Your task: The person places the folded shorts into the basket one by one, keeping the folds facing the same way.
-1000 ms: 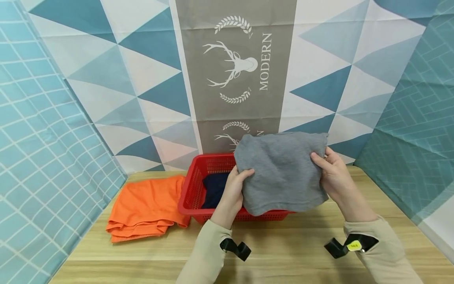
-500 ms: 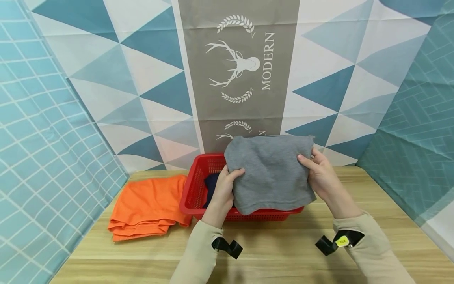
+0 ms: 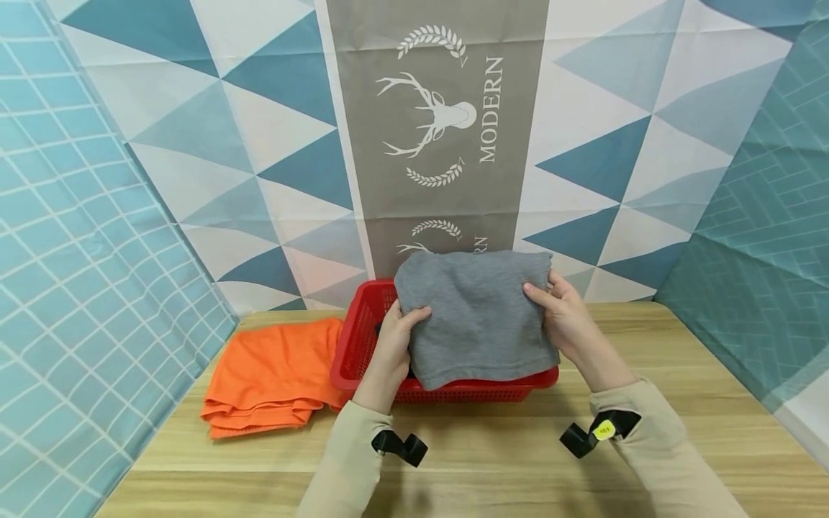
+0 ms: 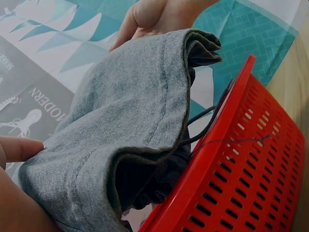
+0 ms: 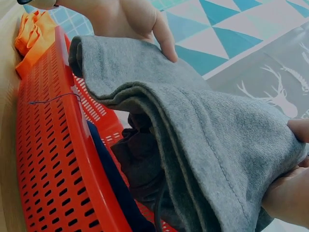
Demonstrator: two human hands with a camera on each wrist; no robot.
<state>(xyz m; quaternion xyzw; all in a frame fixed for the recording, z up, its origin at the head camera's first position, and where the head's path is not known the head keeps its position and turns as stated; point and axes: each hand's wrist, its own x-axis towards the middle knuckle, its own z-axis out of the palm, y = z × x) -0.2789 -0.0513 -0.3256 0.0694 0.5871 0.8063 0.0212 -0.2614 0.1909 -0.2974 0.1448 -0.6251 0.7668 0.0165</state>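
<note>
A folded grey garment (image 3: 479, 316) with stitched hems hangs spread above the red basket (image 3: 453, 394). My left hand (image 3: 391, 349) grips its left side, thumb on the near face. At its right edge, my right hand (image 3: 573, 324) pinches the cloth between thumb and fingers. In the left wrist view, several layers of the grey garment (image 4: 125, 96) show along its lower edge, with a dark cord hanging near the basket's rim. The right wrist view shows navy cloth (image 5: 113, 179) inside the basket and a dark bunched fabric under the grey layers. The garment hides most of the basket's inside.
A folded orange cloth (image 3: 272, 374) lies on the wooden table (image 3: 479, 460) against the basket's left side. Behind the table rises a patterned wall covering (image 3: 434, 194), with blue tiled panels on both sides.
Both hands have moved left and slightly down with the grey garment, so it now covers more of the basket and the navy cloth. Basket and orange cloth stay in place.
</note>
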